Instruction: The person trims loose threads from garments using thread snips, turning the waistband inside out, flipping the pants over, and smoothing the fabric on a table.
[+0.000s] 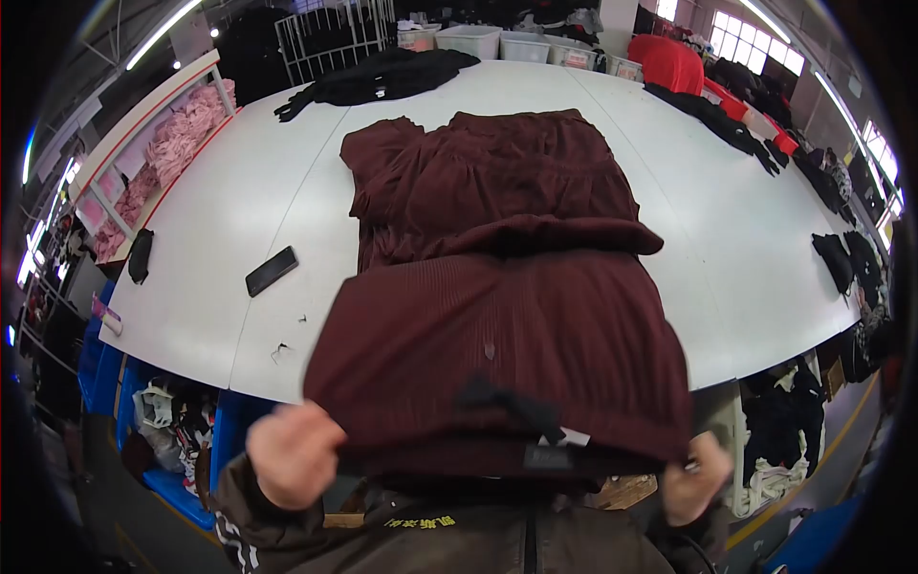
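Note:
A dark maroon ribbed garment (497, 354) hangs over the near edge of the white table, with a dark strip and a small white label near its lower edge. My left hand (295, 454) is closed on its lower left corner, a little blurred. At the lower right corner, my right hand (696, 476) pinches the same garment. Behind it lies a heap of maroon garments (497, 182), loosely layered and touching the ribbed one.
The white table (201, 268) holds a black phone (273, 272), thread scraps and black garments (387, 77) at the back. Pink fabric (191, 129) fills a rack at left. Blue bins (177, 488) and a pale bin (739, 450) stand below the near edge.

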Available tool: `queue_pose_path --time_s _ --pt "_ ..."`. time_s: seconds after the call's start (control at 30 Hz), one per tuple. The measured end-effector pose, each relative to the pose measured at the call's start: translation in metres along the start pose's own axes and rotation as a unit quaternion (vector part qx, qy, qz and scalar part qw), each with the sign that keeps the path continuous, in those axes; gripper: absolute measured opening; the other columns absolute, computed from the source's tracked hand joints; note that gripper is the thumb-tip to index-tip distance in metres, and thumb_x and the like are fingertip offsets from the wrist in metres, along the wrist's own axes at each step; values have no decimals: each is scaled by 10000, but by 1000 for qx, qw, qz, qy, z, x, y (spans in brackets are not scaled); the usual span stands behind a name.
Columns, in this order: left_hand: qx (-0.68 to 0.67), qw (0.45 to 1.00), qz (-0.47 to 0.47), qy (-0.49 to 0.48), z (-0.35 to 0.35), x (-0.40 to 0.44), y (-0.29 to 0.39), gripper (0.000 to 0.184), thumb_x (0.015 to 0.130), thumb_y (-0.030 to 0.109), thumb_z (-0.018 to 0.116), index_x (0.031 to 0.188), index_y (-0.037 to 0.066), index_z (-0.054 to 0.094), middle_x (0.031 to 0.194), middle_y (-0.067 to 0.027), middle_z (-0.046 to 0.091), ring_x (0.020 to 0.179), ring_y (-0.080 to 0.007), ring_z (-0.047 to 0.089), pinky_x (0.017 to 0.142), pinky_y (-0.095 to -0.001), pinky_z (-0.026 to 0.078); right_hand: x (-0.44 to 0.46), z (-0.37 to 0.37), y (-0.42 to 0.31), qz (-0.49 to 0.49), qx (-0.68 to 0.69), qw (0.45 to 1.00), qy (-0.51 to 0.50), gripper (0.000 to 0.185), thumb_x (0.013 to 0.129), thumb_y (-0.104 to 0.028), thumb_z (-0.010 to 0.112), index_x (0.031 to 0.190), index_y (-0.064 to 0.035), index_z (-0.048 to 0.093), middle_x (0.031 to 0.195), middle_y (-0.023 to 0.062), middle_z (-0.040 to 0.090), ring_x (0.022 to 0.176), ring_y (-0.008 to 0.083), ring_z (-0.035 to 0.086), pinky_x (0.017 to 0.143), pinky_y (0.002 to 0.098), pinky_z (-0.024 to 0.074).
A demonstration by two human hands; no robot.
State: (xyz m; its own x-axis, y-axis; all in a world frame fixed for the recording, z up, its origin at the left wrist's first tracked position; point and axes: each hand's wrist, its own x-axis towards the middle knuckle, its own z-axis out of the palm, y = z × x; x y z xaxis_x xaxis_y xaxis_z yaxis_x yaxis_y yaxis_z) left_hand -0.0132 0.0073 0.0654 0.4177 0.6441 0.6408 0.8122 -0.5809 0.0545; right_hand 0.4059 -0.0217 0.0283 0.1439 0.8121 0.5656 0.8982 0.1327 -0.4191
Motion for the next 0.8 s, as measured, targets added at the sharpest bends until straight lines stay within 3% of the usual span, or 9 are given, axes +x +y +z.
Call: queue_pose_path --time_s 0.07,0.13,0.17,0.23,0.33,0.4,0.57,0.73,0.8 --pt "-215 932 -47 -287 11 -21 1 244 623 -12 607 850 70 645 912 -101 600 627 -212 548 538 -264 437 -48 27 18 106 98 981 -133 138 548 8 596 675 -38 571 550 79 500 455 213 397 457 310 330" --pt "-393 790 -218 -417 29 -34 8 137 719 7 611 839 62 649 825 -78 614 571 -157 524 524 -238 429 -98 40 54 128 135 920 -345 118 600 15 633 697 -41 593 534 62 533 444 172 423 454 275 343" --pt "-393 786 -230 -419 29 -36 2 137 719 7 611 839 62 649 825 -78 614 571 -157 524 524 -238 429 -93 33 62 126 138 916 -356 118 600 15 633 697 -41 593 534 62 533 444 172 423 454 275 343" --pt "-497 754 -230 -362 22 -32 -23 68 809 35 590 856 35 638 717 -49 599 540 -119 495 518 -211 415 -76 14 68 179 273 829 -454 84 658 -6 656 669 -44 582 529 44 554 431 116 426 445 233 341" --pt "-406 792 -450 -69 55 -32 -57 110 865 79 582 886 -19 629 701 -31 598 577 -100 501 554 -195 415 -45 15 69 288 334 853 -278 108 701 -48 678 657 -42 579 534 32 559 432 73 426 430 200 337" --pt "-390 793 -466 33 98 -10 -78 162 887 145 589 885 -12 627 745 -39 601 645 -89 510 599 -186 407 -17 38 79 416 432 790 -126 153 842 -145 628 785 -4 604 592 56 576 409 66 391 398 204 317" --pt "-374 738 -560 -40 181 9 -123 223 893 218 595 912 -1 628 789 -37 597 701 -81 504 636 -179 396 8 119 80 286 408 859 -117 332 861 -123 614 1136 49 547 1101 161 603 922 178 599 773 265 489" --pt "-453 767 -451 -55 184 12 -145 273 890 268 598 947 4 635 798 -25 595 688 -83 492 629 -180 390 18 124 70 299 417 853 -93 313 843 -116 646 1104 34 561 942 106 650 762 127 600 685 224 476" --pt "-418 728 -543 -15 183 17 -145 263 882 260 589 933 8 642 771 -16 592 654 -88 479 609 -200 396 13 128 77 290 365 881 -78 296 819 -122 669 1064 24 587 871 102 650 696 125 583 643 225 469"
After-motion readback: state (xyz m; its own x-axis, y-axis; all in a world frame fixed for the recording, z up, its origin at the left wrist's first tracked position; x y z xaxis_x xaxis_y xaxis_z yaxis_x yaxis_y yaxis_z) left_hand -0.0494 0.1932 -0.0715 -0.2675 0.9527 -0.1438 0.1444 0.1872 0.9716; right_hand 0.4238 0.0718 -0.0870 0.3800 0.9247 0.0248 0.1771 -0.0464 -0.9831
